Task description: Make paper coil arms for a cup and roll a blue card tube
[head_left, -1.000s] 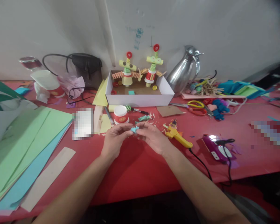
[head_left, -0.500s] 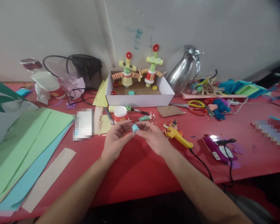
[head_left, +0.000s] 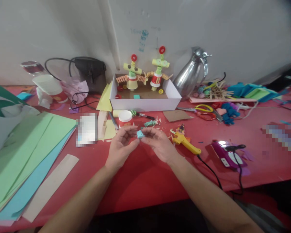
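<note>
The right hand [head_left: 160,144] pinched a small folded piece of light blue paper [head_left: 140,134] at its fingertips, above the red table [head_left: 140,174]. The left hand [head_left: 120,145] met it from the other side, fingers half curled and thumb tip touching the paper's edge. Just beyond lay a green paper spring [head_left: 149,123] and a white cup [head_left: 125,118]; a yellow glue gun [head_left: 185,142] rested to the right
</note>
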`<state>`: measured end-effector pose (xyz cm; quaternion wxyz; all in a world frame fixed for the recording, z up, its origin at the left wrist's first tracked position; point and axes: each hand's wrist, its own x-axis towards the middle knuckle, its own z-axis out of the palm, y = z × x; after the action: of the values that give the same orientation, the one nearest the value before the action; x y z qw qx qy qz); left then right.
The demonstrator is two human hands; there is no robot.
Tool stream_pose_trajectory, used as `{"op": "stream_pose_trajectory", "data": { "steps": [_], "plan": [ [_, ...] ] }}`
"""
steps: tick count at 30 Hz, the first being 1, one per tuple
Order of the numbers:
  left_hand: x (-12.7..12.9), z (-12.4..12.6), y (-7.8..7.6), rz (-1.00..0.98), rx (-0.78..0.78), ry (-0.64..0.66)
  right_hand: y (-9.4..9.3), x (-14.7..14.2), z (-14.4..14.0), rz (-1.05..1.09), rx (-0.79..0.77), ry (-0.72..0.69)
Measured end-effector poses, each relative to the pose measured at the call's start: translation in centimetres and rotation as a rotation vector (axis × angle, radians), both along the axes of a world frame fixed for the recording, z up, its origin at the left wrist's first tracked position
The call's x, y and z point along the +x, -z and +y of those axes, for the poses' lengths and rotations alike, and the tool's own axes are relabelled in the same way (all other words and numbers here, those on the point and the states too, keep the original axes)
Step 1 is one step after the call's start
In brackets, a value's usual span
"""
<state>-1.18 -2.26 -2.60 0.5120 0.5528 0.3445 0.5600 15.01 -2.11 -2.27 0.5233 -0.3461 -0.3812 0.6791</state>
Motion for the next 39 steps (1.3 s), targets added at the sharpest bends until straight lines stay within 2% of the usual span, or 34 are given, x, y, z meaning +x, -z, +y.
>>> {"op": "stream_pose_trajectory", "data": {
  "steps": [8, 17, 30, 39],
  "plan": [
    [-0.12, -0.24, -0.09, 0.012, -0.043, 0.011, 0.1, -0.51, -0.24, 0.029, 0.01, 0.01],
    [-0.2, -0.41, -0.35, 0.017, -0.13, -0.015, 0.36, -0.21, -0.52, -0.151, 0.163, 0.028],
    [-0.01, -0.14, -0.28, -0.092, -0.179, 0.096, 0.25, -0.46, -0.55, -0.122, 0.146, 0.095],
    [0.17, -0.11, -0.3, -0.104, -0.195, 0.071, 0.29, -0.59, -0.65, -0.105, 0.143, 0.092]
  ]
}}
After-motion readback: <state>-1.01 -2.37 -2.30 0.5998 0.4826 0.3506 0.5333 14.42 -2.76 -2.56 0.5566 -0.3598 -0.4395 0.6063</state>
